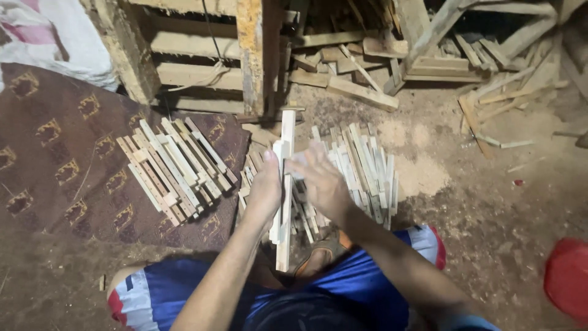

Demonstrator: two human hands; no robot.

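Note:
My left hand (264, 191) grips a bundle of long pale wooden slats (285, 138), held lengthwise away from me in the centre of the view. My right hand (321, 179) is just to the right of the bundle, fingers apart and blurred, close to or touching its side; contact is unclear. Below the hands lies a loose heap of short wooden sticks (361, 168) on the dirt floor. A neater stack of similar sticks (174, 165) rests to the left on a brown patterned mat (55, 153). My knees in blue shorts frame the bottom.
A wooden post (254, 55) and plank frame stand straight ahead. Scrap timber offcuts (429, 61) pile up at the upper right. Sawdust (422, 171) covers the floor to the right. A red object (566, 279) sits at the lower right edge. White cloth lies upper left.

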